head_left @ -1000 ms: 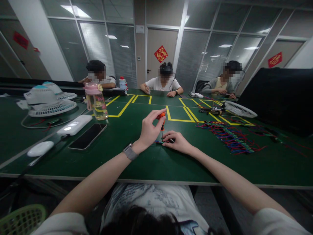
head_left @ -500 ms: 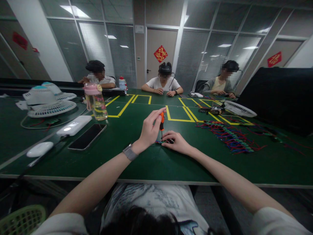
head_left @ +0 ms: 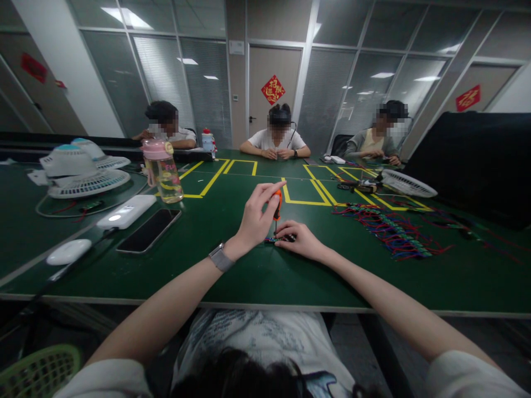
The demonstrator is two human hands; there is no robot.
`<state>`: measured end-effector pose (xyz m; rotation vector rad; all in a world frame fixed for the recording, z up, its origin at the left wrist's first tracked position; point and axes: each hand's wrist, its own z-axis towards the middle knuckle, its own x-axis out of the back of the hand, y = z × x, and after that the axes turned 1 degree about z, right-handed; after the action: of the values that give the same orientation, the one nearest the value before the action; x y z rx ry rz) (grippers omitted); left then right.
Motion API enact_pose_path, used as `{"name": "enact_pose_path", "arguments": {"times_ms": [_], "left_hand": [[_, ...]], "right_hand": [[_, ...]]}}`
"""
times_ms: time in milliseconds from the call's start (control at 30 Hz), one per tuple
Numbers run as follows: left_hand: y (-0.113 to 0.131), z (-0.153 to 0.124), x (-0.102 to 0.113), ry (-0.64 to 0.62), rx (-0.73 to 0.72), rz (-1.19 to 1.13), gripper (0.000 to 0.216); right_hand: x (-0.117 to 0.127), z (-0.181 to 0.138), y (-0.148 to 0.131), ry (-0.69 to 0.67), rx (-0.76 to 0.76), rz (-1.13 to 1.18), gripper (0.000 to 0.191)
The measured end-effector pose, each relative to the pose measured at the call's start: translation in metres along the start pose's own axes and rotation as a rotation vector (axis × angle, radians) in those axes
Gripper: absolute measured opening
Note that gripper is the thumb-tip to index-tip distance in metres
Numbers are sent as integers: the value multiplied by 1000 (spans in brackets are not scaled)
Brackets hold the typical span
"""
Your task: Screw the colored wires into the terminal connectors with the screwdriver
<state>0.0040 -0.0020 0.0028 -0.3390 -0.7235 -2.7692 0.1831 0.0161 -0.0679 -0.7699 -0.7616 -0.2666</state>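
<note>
Currently 1 circuit board [head_left: 271, 240] lies centrally on green table [head_left: 286, 279], tip of orange screwdriver [head_left: 278, 207] at it; work appears under way, portions done and remaining unclear. Left hand [head_left: 258, 214] wraps thumb and fingers around screwdriver. Right hand [head_left: 305, 241] curls fingers at board; exact grip hidden. Free room reaches front edge [head_left: 286, 307]; phone [head_left: 149, 231] left, wired boards [head_left: 390, 233] right.

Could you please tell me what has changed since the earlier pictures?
The middle co-worker's hands have come together on the far side: one moved inward to the other. I see nothing newly taken or let go by the wearer. The left hand still holds the screwdriver upright, and the right hand stays at the board. Phone and bottle have not moved.
</note>
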Motion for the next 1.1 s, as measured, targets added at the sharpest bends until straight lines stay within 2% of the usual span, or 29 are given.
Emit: {"name": "enact_pose_path", "arguments": {"times_ms": [167, 367, 567, 700, 933, 1100], "left_hand": [[-3, 0, -1, -26, 24, -75, 34], [0, 1, 0, 26, 4, 16, 16], [-6, -1, -3, -25, 85, -73, 35], [-9, -3, -6, -28, 115, -182, 36], [1, -1, -1, 50, 11, 6, 16], [2, -1, 0, 50, 25, -13, 24]], "right_hand": [[0, 0, 0, -13, 10, -15, 10], [-1, 0, 1, 5, 18, -10, 10], [0, 0, -2, -2, -1, -20, 9], [0, -1, -2, 5, -4, -6, 9], [-1, -2, 1, 4, 27, 4, 9], [0, -3, -2, -23, 41, 22, 8]]}}
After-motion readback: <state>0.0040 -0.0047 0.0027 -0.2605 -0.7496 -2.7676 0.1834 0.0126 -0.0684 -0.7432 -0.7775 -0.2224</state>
